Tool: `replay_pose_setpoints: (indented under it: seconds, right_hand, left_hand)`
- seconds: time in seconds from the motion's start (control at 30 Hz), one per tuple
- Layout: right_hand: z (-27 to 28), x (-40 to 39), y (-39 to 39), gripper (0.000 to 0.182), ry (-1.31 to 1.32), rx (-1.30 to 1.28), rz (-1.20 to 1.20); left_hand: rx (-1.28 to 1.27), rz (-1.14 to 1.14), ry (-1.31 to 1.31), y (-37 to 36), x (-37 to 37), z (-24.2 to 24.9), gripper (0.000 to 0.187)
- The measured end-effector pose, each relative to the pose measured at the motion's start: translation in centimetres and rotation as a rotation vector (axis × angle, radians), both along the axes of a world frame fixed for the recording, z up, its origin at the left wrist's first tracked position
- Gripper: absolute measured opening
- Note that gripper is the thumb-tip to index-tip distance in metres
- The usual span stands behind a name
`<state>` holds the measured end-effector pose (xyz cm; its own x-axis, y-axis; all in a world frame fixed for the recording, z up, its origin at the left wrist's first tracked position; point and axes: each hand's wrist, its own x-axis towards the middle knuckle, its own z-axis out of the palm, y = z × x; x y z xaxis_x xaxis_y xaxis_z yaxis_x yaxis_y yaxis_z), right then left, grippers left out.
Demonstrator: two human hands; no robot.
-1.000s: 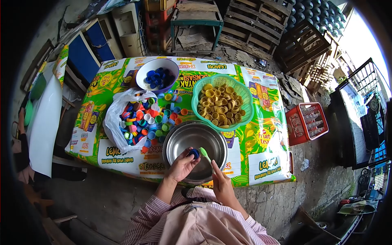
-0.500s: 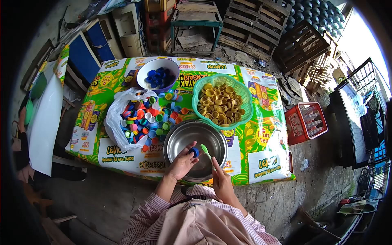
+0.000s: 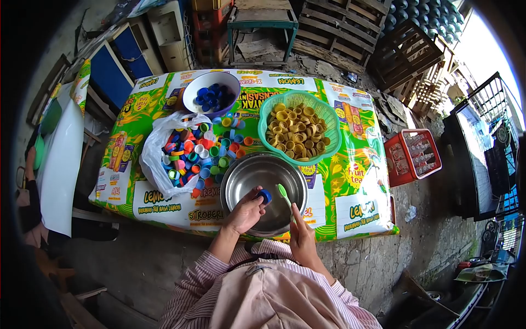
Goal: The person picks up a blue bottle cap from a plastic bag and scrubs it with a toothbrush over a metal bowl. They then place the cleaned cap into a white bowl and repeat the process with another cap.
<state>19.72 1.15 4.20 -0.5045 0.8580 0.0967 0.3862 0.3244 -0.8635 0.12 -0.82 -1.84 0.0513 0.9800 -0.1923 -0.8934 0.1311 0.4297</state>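
Over a steel bowl [image 3: 234, 174], my left hand [image 3: 246, 213] pinches a dark blue bottle cap [image 3: 265, 196]. My right hand [image 3: 302, 237] grips a green-and-white toothbrush [image 3: 284, 193] by its handle, bristle end up, a little apart from the cap. Left of the bowl, a white plastic bag [image 3: 154, 159] spills bottle caps [image 3: 197, 156] of many colours onto the table. Behind it a white bowl [image 3: 190, 94] with a purple outside holds dark blue caps [image 3: 212, 98]. A mint-green basket [image 3: 333, 123] at the right back holds yellow caps [image 3: 296, 131].
The table [image 3: 359, 175] has a bright printed cover. A red crate [image 3: 399, 159] with bottles stands on the floor to the right. Wooden pallets [image 3: 339, 33] and a small stool [image 3: 262, 19] are beyond the table. At the far left another person's arm [image 3: 30, 170] shows.
The view has shifted slightly. My left hand has turned the blue cap, now held more on its side. The toothbrush has moved slightly to the right.
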Motion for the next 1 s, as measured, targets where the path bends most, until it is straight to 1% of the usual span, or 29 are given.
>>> replay_pose_setpoints:
  seconds: [0.07, 0.1, 0.13, 0.17, 0.2, 0.23, 0.3, 0.33, 0.4, 0.43, 0.47, 0.53, 0.67, 0.7, 0.73, 0.8, 0.83, 0.87, 0.9, 0.97, 1.0]
  right_hand:
    - [0.3, -0.1, -0.5, 0.056, 0.026, 0.022, 0.041]
    - [0.1, -0.3, -0.5, 0.055, 0.030, 0.000, 0.042]
    - [0.0, -0.5, -0.2, 0.055, 0.034, -0.019, 0.042]
    - [0.0, -0.5, 0.2, 0.055, -0.057, -0.081, -0.010]
    - [0.1, -0.4, 0.2, 0.055, -0.054, -0.078, -0.009]
    - [0.4, -0.2, 0.0, 0.055, -0.007, -0.011, 0.029]
    - [0.1, -0.3, -0.4, 0.054, 0.057, 0.125, 0.110]
    - [0.0, -0.4, -0.2, 0.054, 0.059, 0.129, 0.110]
    - [0.3, -0.5, 0.3, 0.054, -0.033, -0.041, -0.001]
    - [-0.1, -0.4, 0.3, 0.053, 0.006, 0.056, 0.011]
    - [-0.1, -0.5, 0.3, 0.053, 0.010, 0.059, 0.013]
    - [-0.1, -0.7, 0.3, 0.052, 0.016, 0.099, 0.151]
    - [0.3, -1.3, 0.7, 0.051, 0.020, 0.004, 0.030]
    - [0.8, -1.3, 0.9, 0.051, 0.016, 0.076, 0.034]
    - [0.7, -1.2, 1.2, 0.051, 0.020, 0.083, 0.034]
    - [0.3, -1.2, 1.3, 0.053, 0.007, 0.103, 0.136]
    - [0.2, -1.4, 1.5, 0.054, 0.045, 0.047, 0.123]
    - [0.1, -1.4, 1.5, 0.055, 0.020, -0.075, 0.054]
    - [0.3, -1.3, 1.8, 0.056, 0.012, -0.052, 0.032]
    - [0.7, -1.4, 2.0, 0.056, 0.001, -0.034, 0.010]
    - [1.0, -1.4, 2.0, 0.057, 0.018, -0.011, 0.079]
  left_hand:
    - [-0.022, 0.036, 0.026, 0.1, 0.3, 0.4, 0.035]
    - [-0.048, 0.034, 0.101, 0.3, 0.4, 1.4, 0.039]
    - [-0.048, 0.053, 0.145, 0.3, 0.5, 1.3, 0.040]
    - [-0.033, 0.045, 0.134, 0.3, 0.5, 1.0, 0.039]
    - [-0.022, 0.037, 0.123, 0.4, 0.3, 0.9, 0.038]
    - [-0.022, 0.038, 0.128, 0.6, 0.2, 0.7, 0.038]
    - [0.040, 0.065, 0.008, 0.7, 0.3, 0.5, 0.037]
    - [0.044, 0.065, 0.009, 0.7, 0.2, 0.7, 0.037]
    - [-0.040, 0.076, -0.001, 0.7, 0.3, 0.9, 0.035]
    - [-0.038, 0.079, 0.000, 0.7, 0.4, 0.9, 0.035]
    - [-0.014, 0.069, 0.022, 0.8, 0.3, 1.0, 0.034]
    - [0.008, 0.058, 0.045, 1.0, 0.1, 0.9, 0.032]
    - [-0.045, 0.077, -0.033, 1.2, -0.1, 0.1, 0.032]
    - [-0.074, 0.087, -0.015, 1.2, -0.2, 0.1, 0.032]
    - [-0.103, 0.098, 0.003, 1.2, -0.3, 0.1, 0.032]
    - [-0.105, 0.097, -0.022, 1.5, -0.6, 0.1, 0.030]
    - [-0.080, 0.085, -0.034, 1.4, -0.7, 0.1, 0.030]
    - [-0.052, 0.073, -0.045, 1.4, -0.8, 0.1, 0.030]
    - [-0.053, 0.075, -0.088, 1.4, -0.7, 0.3, 0.031]
    - [-0.056, 0.065, -0.068, 1.5, -0.9, 0.5, 0.032]
    - [-0.056, 0.050, -0.047, 1.5, -1.0, 0.7, 0.032]
